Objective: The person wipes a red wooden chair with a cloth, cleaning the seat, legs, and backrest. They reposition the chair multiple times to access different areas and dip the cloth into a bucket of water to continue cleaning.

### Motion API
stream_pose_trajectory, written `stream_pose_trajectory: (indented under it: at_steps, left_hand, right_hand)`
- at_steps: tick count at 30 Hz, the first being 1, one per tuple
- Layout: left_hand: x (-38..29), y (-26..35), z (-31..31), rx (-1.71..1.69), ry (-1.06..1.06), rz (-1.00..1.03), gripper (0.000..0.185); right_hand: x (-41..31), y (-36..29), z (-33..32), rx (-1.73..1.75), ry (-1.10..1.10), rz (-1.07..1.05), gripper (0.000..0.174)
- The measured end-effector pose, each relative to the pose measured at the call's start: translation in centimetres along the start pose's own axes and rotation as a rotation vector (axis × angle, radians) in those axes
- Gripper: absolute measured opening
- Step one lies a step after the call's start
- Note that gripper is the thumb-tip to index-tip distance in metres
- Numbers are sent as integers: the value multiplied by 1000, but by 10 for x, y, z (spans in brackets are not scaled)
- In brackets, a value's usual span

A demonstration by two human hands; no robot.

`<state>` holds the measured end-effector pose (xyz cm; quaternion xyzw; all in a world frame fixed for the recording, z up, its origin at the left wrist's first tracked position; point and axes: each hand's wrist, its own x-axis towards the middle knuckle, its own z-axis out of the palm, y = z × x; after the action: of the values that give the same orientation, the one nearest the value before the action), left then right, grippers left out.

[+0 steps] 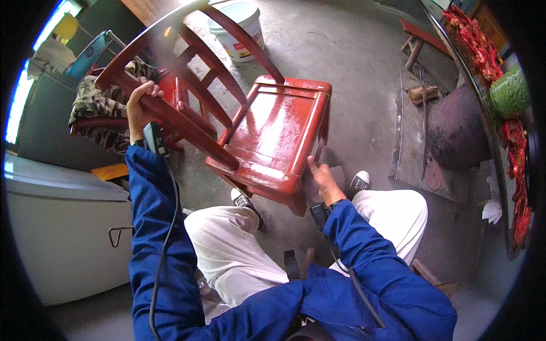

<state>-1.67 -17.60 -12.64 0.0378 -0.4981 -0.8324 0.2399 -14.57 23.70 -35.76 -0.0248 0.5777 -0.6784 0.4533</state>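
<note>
A glossy red-painted wooden chair (268, 128) is tilted in front of me, its slatted back leaning to the left. My left hand (143, 104) is wrapped around a side post (192, 132) of the chair's back. My right hand (323, 181) is beside the near right corner of the seat, thumb pointing up along its edge. The fingers of that hand are mostly hidden, so a grip there is unclear. Just past it is a dull grey-brown thing (338, 175), too blurred to name.
A lidded white plastic bucket (241, 38) stands beyond the chair. Camouflage clothing (96, 100) drapes over another red chair at left, above a white cabinet-like appliance (68, 238). On the right are a dark round-edged table (490, 128) bearing red peppers, a dark metal drum (458, 125) and a low wooden bench (420, 38).
</note>
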Motion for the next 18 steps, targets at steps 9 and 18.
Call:
stream_pose_trajectory:
  at_steps: [9, 18]
  left_hand:
    - [-93, -93, 9, 566, 719, 203, 33]
    - [-104, -135, -32, 455, 1071, 185, 36]
  right_hand:
    - [-14, 40, 58, 41, -50, -183, 62]
    - [8, 42, 73, 93, -64, -84, 42]
